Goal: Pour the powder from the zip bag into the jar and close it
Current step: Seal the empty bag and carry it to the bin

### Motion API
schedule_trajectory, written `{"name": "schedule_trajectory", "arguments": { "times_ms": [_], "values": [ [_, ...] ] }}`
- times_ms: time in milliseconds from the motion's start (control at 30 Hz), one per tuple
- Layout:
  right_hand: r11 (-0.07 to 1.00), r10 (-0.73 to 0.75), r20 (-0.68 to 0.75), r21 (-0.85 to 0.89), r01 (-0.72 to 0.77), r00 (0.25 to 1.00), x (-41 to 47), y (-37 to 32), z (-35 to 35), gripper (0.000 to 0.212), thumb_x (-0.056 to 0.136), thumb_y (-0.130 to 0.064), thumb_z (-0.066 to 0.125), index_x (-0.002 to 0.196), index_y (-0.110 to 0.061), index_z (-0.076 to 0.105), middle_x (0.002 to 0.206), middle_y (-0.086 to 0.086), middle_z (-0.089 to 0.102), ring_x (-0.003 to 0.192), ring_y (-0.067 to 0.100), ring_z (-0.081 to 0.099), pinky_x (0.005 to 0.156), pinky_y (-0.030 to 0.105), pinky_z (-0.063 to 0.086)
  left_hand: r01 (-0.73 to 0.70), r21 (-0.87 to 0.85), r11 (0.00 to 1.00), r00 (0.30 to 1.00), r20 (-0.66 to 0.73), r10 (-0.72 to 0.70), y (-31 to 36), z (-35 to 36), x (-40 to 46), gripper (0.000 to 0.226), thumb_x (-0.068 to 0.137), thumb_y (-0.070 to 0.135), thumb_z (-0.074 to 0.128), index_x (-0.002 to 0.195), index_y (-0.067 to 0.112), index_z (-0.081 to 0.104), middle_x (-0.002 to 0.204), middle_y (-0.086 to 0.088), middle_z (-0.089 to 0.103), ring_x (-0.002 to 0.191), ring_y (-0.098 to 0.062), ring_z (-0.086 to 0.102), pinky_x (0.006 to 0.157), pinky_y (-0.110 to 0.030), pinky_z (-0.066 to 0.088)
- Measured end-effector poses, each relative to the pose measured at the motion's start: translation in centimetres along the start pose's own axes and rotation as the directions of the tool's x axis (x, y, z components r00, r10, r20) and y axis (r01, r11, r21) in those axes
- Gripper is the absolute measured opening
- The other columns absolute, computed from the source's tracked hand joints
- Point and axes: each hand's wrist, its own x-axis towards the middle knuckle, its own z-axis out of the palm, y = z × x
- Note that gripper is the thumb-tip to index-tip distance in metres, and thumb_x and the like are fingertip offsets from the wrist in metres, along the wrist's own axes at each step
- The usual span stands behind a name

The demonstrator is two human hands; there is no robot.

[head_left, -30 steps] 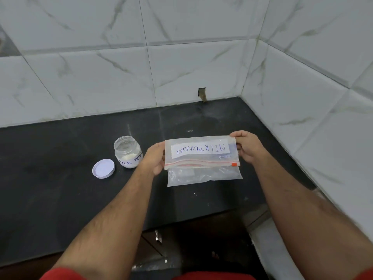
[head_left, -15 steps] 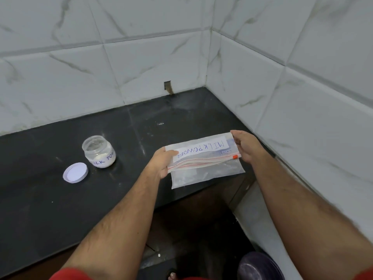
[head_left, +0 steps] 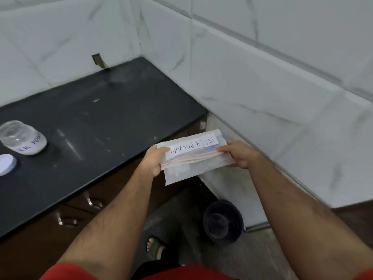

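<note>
- Compared with a second ago, the zip bag has left the worktop: it was held over the dark surface near the jar, and now it is carried past the right front corner, over the floor beside the tiled wall.
- The left hand is closed on the left end of the bag, thumb on top. The right hand pinches the right end at the red zip strip. Both grips look the same as before.
- The bag is folded over, so the "MILK POWDER" label faces up and reads upside down. It looks flat and almost empty, though some blur makes this uncertain.
- The jar stands uncovered near the left edge of the worktop, with white powder in its bottom. It is now well apart from the bag.
- The lid lies flat just in front of the jar, at the left edge of the view, not yet put on.
- A dark bucket stands on the floor below the hands.
- My judgement: the pouring seems finished and the bag is being taken away. What is left is to put the lid on the jar.
</note>
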Motion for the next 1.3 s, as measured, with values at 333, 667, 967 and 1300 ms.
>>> {"name": "schedule_trajectory", "arguments": {
  "times_ms": [333, 667, 967, 1300],
  "values": [
    [0.994, 0.054, -0.095, 0.096, -0.045, 0.994, -4.5, 12.1, -6.2, 0.014, 0.095, -0.007, 0.065, 0.098, -0.02, 0.065, 0.092, 0.0, 0.07, 0.076, 0.017, 0.066, 0.062, 0.032, 0.055, 0.242, 0.213, 0.947, 0.967, 0.023, -0.252, -12.5, 5.3, -4.7, 0.025, 0.099, 0.015, 0.058, 0.123, 0.01, 0.059, 0.11, -0.007, 0.071, 0.088, -0.019, 0.068, 0.072, -0.036, 0.056],
    [0.98, 0.177, -0.173, 0.117, -0.158, 0.969, -3.4, 22.9, -8.1, 0.027, 0.092, 0.003, 0.061, 0.116, -0.01, 0.066, 0.117, 0.016, 0.071, 0.088, 0.028, 0.068, 0.065, 0.034, 0.056, 0.216, 0.396, 0.892, 0.976, -0.082, -0.2, -21.9, 7.1, -2.1, 0.035, 0.09, 0.001, 0.063, 0.124, 0.01, 0.057, 0.126, -0.011, 0.065, 0.108, -0.031, 0.066, 0.089, -0.051, 0.058],
    [0.942, 0.313, -0.291, 0.216, -0.257, 0.904, 3.2, 34.3, -7.1, 0.034, 0.093, 0.002, 0.053, 0.124, -0.011, 0.06, 0.12, 0.012, 0.064, 0.098, 0.032, 0.066, 0.064, 0.045, 0.063, 0.211, 0.531, 0.821, 0.976, -0.07, -0.205, -31.8, 8.5, 5.7, 0.052, 0.09, 0.003, 0.066, 0.14, 0.006, 0.049, 0.139, -0.013, 0.057, 0.118, -0.029, 0.059, 0.093, -0.041, 0.051],
    [0.894, 0.417, -0.486, 0.37, -0.251, 0.768, 11.1, 48.5, -5.1, 0.029, 0.097, 0.005, 0.048, 0.115, -0.014, 0.059, 0.104, 0.008, 0.066, 0.086, 0.025, 0.067, 0.063, 0.04, 0.06, 0.183, 0.676, 0.714, 0.963, 0.021, -0.267, -44.8, 8.5, 13.9, 0.061, 0.094, 0.012, 0.066, 0.149, 0.012, 0.041, 0.149, -0.013, 0.049, 0.132, -0.028, 0.05, 0.11, -0.048, 0.043]
  ]
}}
